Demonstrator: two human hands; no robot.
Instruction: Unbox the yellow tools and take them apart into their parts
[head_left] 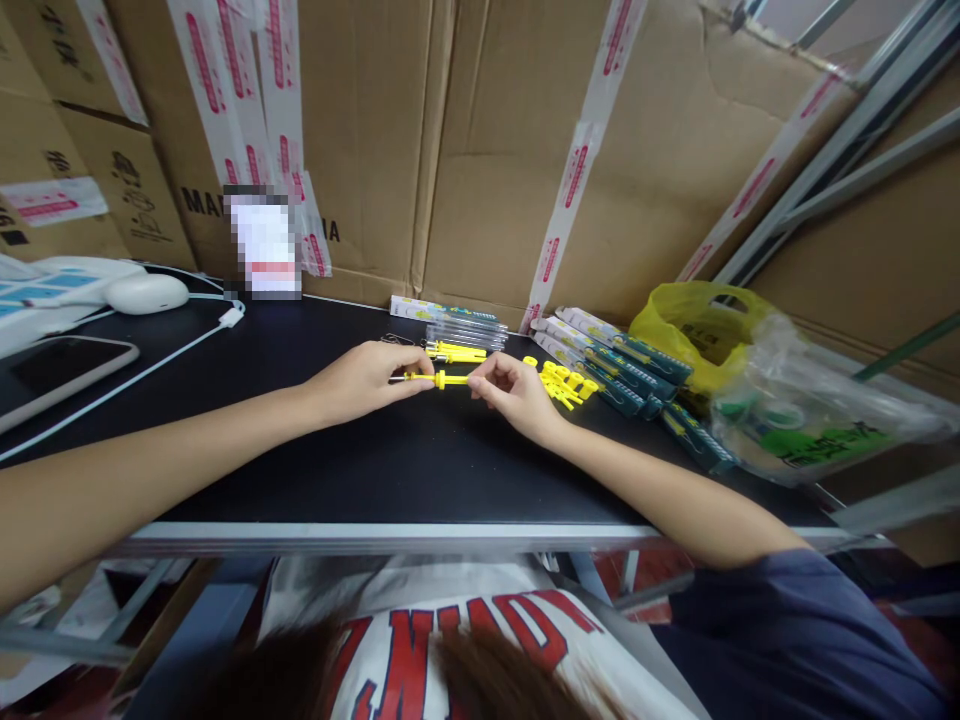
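Note:
Between my two hands a slim yellow plastic tool [452, 380] is held level above the black table. My left hand [364, 380] pinches its left end, where a thin metal rod shows beside the fingers. At the opposite end, the fingertips of my right hand [514, 392] are closed on the yellow shaft. Just behind it lie several similar yellow tools [459, 353], with clear plastic tubes [472, 336] beyond them. A loose pile of small yellow parts [562, 384] sits right of my right hand.
Printed slim boxes [611, 358] are stacked at the right, next to a yellow plastic bag [694, 335] and a clear bag [806, 425]. Another slim box [439, 308] lies against the cardboard wall [480, 150]. A phone [64, 375] and white cable [150, 370] are at the left.

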